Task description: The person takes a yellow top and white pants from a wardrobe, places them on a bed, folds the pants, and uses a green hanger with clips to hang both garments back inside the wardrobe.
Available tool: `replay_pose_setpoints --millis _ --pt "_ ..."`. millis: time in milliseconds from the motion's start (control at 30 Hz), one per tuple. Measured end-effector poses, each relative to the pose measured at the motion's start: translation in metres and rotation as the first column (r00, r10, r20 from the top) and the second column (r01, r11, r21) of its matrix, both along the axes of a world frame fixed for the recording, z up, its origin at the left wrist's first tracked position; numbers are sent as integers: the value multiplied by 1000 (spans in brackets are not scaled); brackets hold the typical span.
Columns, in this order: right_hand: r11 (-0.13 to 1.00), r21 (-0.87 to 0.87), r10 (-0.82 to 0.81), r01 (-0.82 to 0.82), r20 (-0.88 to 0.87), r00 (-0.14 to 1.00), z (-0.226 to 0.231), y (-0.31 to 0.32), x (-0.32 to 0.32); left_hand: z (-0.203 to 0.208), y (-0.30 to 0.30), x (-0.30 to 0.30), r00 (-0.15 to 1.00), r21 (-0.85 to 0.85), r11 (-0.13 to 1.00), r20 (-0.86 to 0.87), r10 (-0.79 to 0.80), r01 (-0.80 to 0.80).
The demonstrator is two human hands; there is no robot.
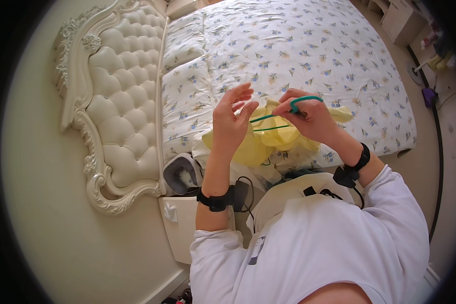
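My right hand [310, 115] is closed around a thin green clothes hanger [262, 118], whose curved hook rises over the back of the fingers. From that hand the thin green bars run left towards my left hand [231, 117]. The left hand is raised with its thumb and fingers apart, close to the hanger's left end; whether it touches the bar I cannot tell. Below and behind both hands lies a rumpled yellow garment [253, 150] on the near edge of the bed. Its shape is partly hidden by my hands. A short piece of green shows at its lower edge.
The bed [309, 66] has a white floral cover and a tufted cream headboard [121, 101] on the left. A grey neck pillow [175, 172] sits near the headboard's near end, by a white cabinet [176, 238]. A black cable runs along the floor at right.
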State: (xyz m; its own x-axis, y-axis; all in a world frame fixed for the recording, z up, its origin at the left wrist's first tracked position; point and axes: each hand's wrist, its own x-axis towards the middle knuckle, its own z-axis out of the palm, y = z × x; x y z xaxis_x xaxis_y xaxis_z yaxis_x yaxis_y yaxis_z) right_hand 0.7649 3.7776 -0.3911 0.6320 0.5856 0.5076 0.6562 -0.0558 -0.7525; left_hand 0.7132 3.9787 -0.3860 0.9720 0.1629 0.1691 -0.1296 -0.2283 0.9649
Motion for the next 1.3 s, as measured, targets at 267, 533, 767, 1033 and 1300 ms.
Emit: replay_pose_setpoints --millis 267,533,767,1033,1300 --pt "967 171 -185 187 -27 982 11 -22 22 -55 66 -40 787 127 793 293 543 -595" --pt "983 122 -134 139 -47 990 15 -14 4 -35 15 -39 738 325 698 515 436 -639" --pt "982 123 -142 141 -3 990 8 0 -7 -38 62 -48 946 509 800 129 296 -320" --pt "997 -1 -83 83 66 994 -6 -16 9 -10 71 -53 992 614 786 -127 7 73" --pt "976 -210 -17 55 176 984 -10 -9 3 1 31 -22 993 523 852 -117 34 32"
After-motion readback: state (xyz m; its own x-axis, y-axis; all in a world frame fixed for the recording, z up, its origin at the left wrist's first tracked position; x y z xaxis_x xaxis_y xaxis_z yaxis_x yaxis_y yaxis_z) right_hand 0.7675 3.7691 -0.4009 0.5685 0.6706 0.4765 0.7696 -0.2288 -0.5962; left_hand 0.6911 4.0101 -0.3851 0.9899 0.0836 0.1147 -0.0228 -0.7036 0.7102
